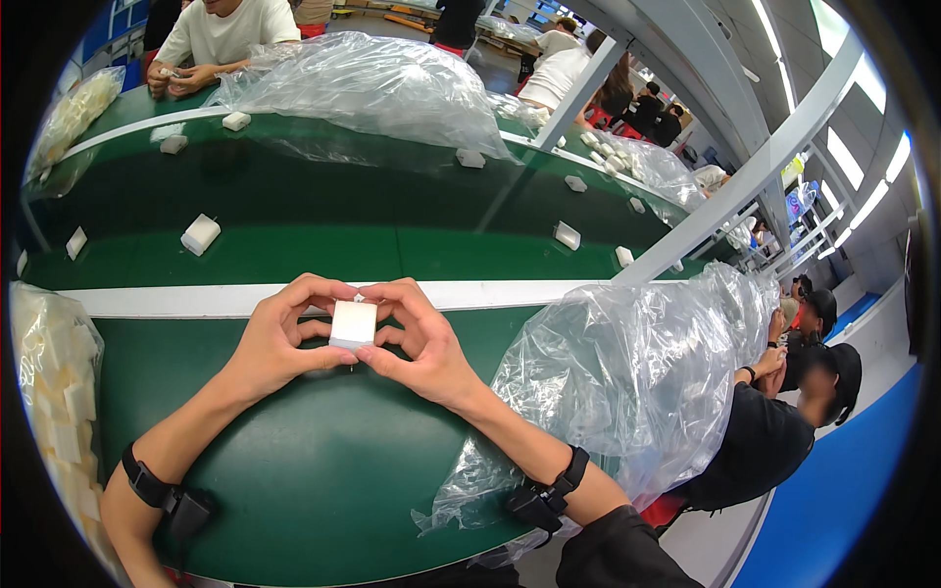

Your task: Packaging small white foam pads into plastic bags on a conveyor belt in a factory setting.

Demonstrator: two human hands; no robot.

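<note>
Between my two hands, above the near green tabletop, is a small white box-shaped piece. The fingers and thumb of my left hand hold its left side and lower edge. My right hand grips the piece from the right, thumb low and fingers at the top. A tiny pale bit shows at its upper edge between the fingertips; I cannot make out what it is. Both forearms carry a black strap with a small black device.
Similar white pieces lie spaced along the green conveyor belt beyond a white rail. A clear plastic bag spreads at right; a bag of pale pieces stands at left. Co-workers sit across the belt and at right.
</note>
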